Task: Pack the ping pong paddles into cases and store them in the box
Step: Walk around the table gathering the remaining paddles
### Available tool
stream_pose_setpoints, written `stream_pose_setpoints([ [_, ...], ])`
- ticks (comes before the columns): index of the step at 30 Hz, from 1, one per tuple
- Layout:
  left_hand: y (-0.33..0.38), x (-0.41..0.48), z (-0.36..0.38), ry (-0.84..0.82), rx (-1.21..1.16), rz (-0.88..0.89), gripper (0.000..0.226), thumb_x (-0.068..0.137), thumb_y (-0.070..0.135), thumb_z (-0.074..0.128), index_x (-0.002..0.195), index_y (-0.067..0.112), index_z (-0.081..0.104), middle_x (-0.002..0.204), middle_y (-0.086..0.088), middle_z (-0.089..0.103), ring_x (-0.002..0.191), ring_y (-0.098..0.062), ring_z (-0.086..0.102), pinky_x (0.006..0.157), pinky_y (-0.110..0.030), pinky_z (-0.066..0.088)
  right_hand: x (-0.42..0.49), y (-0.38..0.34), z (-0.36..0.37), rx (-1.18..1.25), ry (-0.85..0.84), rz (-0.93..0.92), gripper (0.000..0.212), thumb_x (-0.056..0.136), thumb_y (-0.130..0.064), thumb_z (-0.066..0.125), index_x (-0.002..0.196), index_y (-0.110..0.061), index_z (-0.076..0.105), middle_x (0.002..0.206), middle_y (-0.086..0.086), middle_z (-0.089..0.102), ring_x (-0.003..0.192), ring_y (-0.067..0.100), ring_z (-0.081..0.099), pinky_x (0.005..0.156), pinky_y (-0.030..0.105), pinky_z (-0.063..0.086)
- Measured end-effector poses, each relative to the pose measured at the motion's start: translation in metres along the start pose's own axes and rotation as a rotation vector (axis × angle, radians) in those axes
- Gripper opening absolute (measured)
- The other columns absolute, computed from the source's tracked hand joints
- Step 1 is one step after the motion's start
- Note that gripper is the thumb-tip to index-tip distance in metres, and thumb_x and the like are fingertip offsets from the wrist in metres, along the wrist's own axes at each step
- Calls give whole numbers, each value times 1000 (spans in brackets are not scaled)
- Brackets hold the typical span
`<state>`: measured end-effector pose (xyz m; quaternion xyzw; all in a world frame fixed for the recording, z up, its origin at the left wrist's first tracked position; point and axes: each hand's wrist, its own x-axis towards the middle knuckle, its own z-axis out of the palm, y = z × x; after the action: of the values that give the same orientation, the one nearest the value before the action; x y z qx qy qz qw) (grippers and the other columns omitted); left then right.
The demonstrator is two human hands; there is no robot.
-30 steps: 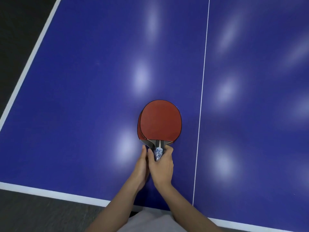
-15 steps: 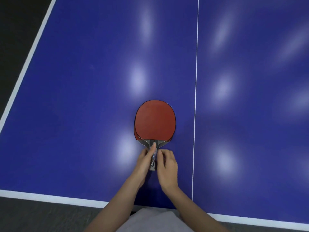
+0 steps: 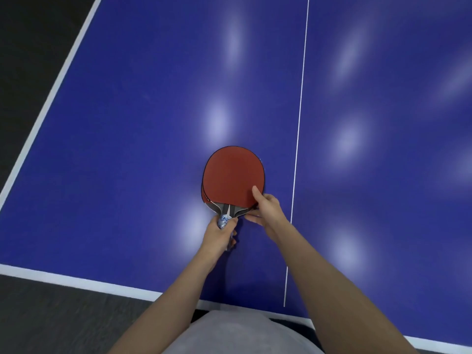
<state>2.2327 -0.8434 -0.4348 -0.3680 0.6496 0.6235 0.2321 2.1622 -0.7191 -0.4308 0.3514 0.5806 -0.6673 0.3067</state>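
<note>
Paddles (image 3: 233, 175) stacked — left hand (image 3: 218, 235) grips handles (image 3: 224, 221), right hand (image 3: 268, 208) pinches blade edge.

Blue white-lined table (image 3: 132, 139); dark floor (image 3: 30, 42); glossy light reflections.

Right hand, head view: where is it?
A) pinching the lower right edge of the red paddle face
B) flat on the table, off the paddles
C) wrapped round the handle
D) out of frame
A: the right hand has its thumb on the red face of the paddles at the lower right edge; the left hand grips the handle.
</note>
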Motion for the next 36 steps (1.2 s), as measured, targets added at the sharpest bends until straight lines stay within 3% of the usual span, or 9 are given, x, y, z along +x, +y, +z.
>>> stream_pose_setpoints([
  [3,-6,-7,-3,-3,44,14,15,93,25,59,100,13,52,61,-1,56,45,-12,51,39,-19,41,-4,4,-3,-33,-49,-2,37,92,-38,60,111,-7,54,102,9,70,80,19,72,64,30,60],
  [7,-17,-19,-8,-17,55,-2,20,93,24,59,108,14,51,67,-2,59,50,-12,52,42,-18,44,-12,14,-9,-35,-81,11,33,92,-33,61,111,-7,53,104,8,68,84,18,71,63,29,59],
  [11,-26,-31,-13,-50,52,12,18,93,24,58,106,13,51,70,-4,59,52,-13,52,47,-19,47,-24,27,-10,47,-77,-23,14,93,-26,61,93,-14,53,98,1,65,85,13,67,57,22,57],
  [16,-34,-39,-21,-111,89,49,14,92,21,59,99,11,51,69,-5,59,49,-14,52,49,-20,49,-38,42,-10,83,13,-71,39,93,-21,62,124,-4,46,123,11,59,107,26,63,66,29,59],
  [24,-37,-44,-36,-260,203,92,10,93,21,57,98,15,51,63,1,58,43,-10,51,48,-25,44,-63,69,-8,207,160,-152,45,93,-22,61,130,-2,45,128,12,57,109,26,61,75,34,57],
  [32,-47,-63,-51,-470,304,108,8,95,14,56,95,11,48,65,-4,54,44,-12,46,46,-22,43,-100,120,-9,443,330,-221,41,93,-20,62,127,-4,47,129,10,57,102,21,62,64,30,58],
  [36,-56,-75,-45,-558,384,96,8,94,16,57,96,15,50,68,-5,55,44,-10,48,40,-19,41,-121,141,-19,522,449,-207,42,91,-20,63,125,-1,46,126,14,56,103,26,61,68,36,57],
])
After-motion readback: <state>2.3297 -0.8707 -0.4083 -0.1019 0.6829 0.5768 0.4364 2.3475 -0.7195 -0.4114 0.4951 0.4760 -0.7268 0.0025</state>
